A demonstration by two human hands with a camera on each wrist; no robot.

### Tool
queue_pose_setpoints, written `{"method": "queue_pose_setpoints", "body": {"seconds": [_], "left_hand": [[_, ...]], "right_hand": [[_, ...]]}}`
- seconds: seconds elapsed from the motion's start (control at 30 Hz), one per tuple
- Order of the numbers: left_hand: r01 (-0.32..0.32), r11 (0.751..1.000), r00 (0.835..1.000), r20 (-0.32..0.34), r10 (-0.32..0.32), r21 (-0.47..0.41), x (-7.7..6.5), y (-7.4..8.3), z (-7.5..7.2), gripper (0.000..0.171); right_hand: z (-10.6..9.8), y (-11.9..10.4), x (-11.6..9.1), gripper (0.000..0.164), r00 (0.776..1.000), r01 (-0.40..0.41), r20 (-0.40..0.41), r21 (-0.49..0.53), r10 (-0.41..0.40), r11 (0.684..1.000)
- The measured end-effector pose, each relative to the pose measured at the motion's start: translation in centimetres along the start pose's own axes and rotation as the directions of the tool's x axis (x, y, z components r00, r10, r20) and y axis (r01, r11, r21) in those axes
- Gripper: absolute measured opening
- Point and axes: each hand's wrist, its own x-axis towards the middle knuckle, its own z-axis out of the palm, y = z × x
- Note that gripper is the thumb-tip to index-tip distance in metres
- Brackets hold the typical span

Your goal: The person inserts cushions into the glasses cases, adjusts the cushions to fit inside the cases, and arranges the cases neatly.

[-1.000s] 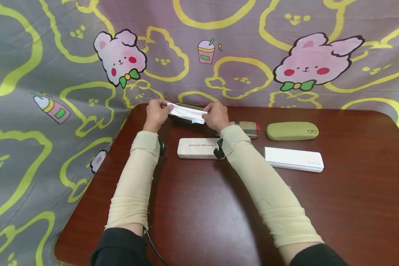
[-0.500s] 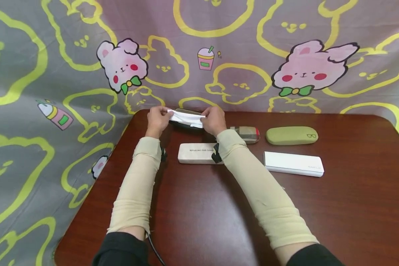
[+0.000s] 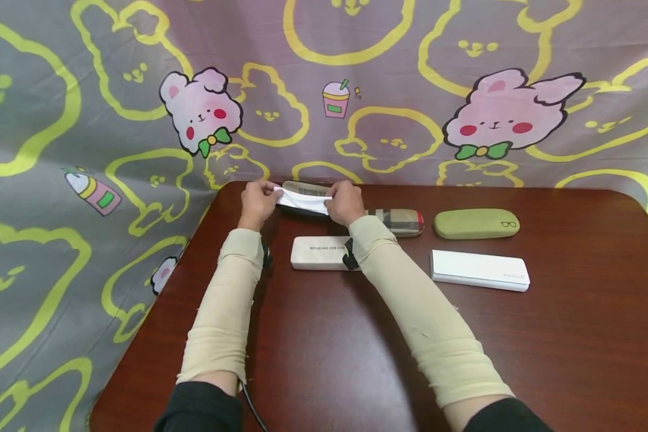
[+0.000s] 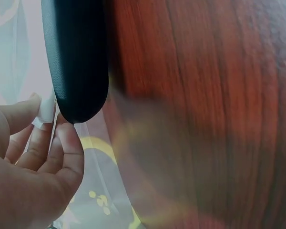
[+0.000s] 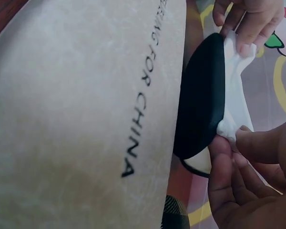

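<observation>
A black glasses case (image 5: 201, 102) stands with its lid (image 3: 305, 188) raised at the back left of the table. Stretched along its opening is a white cloth (image 3: 303, 201), which sags in the middle. My left hand (image 3: 258, 204) pinches the cloth's left end between thumb and fingers; in the left wrist view, the fingers are by the rounded end of the black case (image 4: 77, 62). The other end is pinched by my right hand (image 3: 347, 203), close against the case. The cloth hides most of the case's inside.
Just in front lies a cream case (image 3: 318, 252) with printed lettering, partly behind my right wrist. A checked case (image 3: 402, 222), a green case (image 3: 476, 223) and a white case (image 3: 479, 270) lie to the right. A patterned curtain (image 3: 389, 78) hangs behind the table.
Both hands have come slightly lower with the cloth, and more of the lid's inside shows behind it. The head view has tilted up a little.
</observation>
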Motion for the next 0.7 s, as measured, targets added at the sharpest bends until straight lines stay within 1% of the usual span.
{"method": "queue_pose_setpoints", "body": {"seconds": [0.1,0.2,0.27,0.37,0.5,0.57,0.6,0.67,0.7], "left_hand": [[0.02,1.0,1.0,0.019,-0.02,0.008,-0.2,-0.1,-0.2,0.018],[0.026,0.999,0.999,0.039,-0.027,0.024,-0.5,-0.1,-0.3,0.018],[0.016,0.999,0.998,0.056,-0.019,0.047,-0.7,-0.2,-0.5,0.018],[-0.015,0.996,0.997,0.074,0.008,0.093,-0.9,-0.4,-0.6,0.017],[-0.039,0.989,0.997,0.075,0.029,0.143,-1.0,-0.6,-0.3,0.016],[-0.037,0.983,0.996,0.085,0.023,0.179,-1.1,-0.7,-0.1,0.016],[-0.03,0.981,0.996,0.093,0.012,0.192,-1.2,-0.7,-0.1,0.016],[-0.018,0.974,0.993,0.114,-0.008,0.226,-1.4,-0.8,0.0,0.016],[-0.013,0.97,0.992,0.123,-0.018,0.243,-1.5,-0.8,0.0,0.017]], "right_hand": [[0.0,-0.1,-0.1,0.012,0.999,-0.001,0.051,-0.031,0.003,1.0],[0.0,-0.1,-0.3,0.013,0.995,0.001,0.102,-0.046,0.004,0.999],[-0.1,-0.1,-0.4,0.013,0.992,0.004,0.127,-0.052,0.003,0.999],[-0.2,0.0,-0.4,0.006,0.992,0.026,0.128,-0.07,-0.017,0.997],[-0.1,0.3,-0.3,0.036,0.992,0.061,0.113,-0.087,-0.051,0.994],[0.0,0.5,-0.3,0.045,0.991,0.069,0.118,-0.096,-0.057,0.993],[0.1,0.6,-0.3,0.045,0.991,0.072,0.121,-0.106,-0.059,0.992],[0.4,0.8,-0.3,0.04,0.99,0.08,0.126,-0.129,-0.064,0.988],[0.4,0.8,-0.3,0.034,0.99,0.084,0.123,-0.142,-0.067,0.986]]}}
